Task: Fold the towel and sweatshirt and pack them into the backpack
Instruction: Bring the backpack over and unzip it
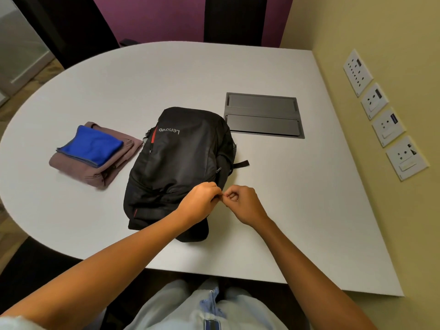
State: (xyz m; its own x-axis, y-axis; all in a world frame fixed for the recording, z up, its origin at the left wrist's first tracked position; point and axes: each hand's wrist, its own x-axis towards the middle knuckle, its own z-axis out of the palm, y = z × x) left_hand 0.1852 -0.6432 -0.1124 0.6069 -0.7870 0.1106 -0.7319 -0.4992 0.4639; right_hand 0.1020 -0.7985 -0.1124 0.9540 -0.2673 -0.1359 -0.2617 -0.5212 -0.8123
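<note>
While both hands [223, 198] pinch its edge, backpack [181, 158] lies flat.

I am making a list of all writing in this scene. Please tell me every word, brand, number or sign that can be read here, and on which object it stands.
"Lenovo": light letters on the front of the black backpack, upside down from the camera.
Wall socket plates: small dark labels and marks, too small and blurred to read.
Blue towel, brown sweatshirt, grey table hatch: no text visible.
</note>
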